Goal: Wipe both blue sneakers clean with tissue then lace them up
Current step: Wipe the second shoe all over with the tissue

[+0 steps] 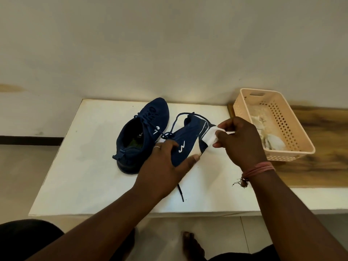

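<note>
**Wiping the second sneaker, laces to come**

I have a white table [75, 185] in front of me, pushed against the far wall, with a wood counter [320, 166] running off to its right. On that counter sits a peach basket [299, 147] holding crumpled white tissues [271, 140], used ones by the look of them.

Two blue sneakers are on the table. The left shoe [135, 136] stands upright on its sole at the centre, toe to the far side, its lace looking threaded and loose. The right shoe [190, 142] is just beside it, tipped onto its side with its sole edge turned right. Its lace [179, 193] trails undone toward the near edge.

My left hand [165, 166] grips the right shoe at its near end, fingers curled over the upper and thumb along the side. My right hand [239, 142] pinches a folded tissue [211, 138] between thumb and fingers, pressed against the shoe's white sole edge.

I judge the step to be wiping, on this second shoe. Whether the left shoe is already clean, I cannot tell. Next I should drag the tissue along the sole while the left hand steadies and turns the shoe, then drop the tissue in the basket and start lacing.
</note>
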